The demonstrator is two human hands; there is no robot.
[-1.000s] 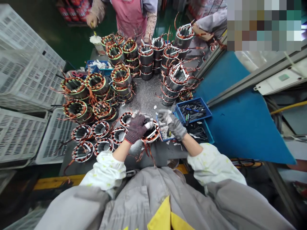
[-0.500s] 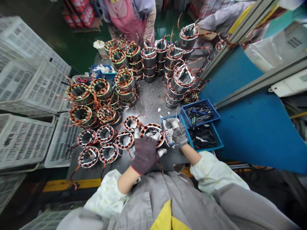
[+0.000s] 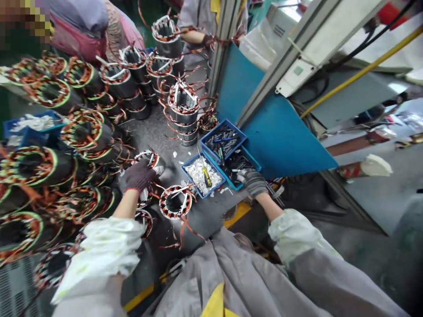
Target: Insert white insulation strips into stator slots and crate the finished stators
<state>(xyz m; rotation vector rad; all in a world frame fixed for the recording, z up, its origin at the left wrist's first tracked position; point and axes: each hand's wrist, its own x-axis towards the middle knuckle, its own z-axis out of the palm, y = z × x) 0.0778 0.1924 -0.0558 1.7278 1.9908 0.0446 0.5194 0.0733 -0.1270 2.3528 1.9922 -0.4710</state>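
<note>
My left hand (image 3: 140,176), in a dark maroon glove, is closed on the side of a small motor stator (image 3: 150,158) with copper windings and white strips on top. Another stator (image 3: 176,202) stands just right of it, a white strip lying across its opening and copper leads trailing forward. My right hand (image 3: 254,181), in a grey striped glove, reaches to the near edge of a blue bin of black pieces (image 3: 233,169). Its fingers are bent together; what they pinch is too small to make out. A yellow-and-black screwdriver (image 3: 205,172) lies on white scraps in a blue tray (image 3: 220,184).
Stacked stators (image 3: 42,167) crowd the left, with another tall stack (image 3: 183,110) at centre back. A second blue bin (image 3: 243,138) holds black pieces. A blue panel (image 3: 277,132) and metal post bound the right. Two people stand across the table.
The view has turned right. My right hand has left the white-scrap tray for the black-piece bin; the screwdriver now lies in the tray. My left hand has shifted from the near stator to another.
</note>
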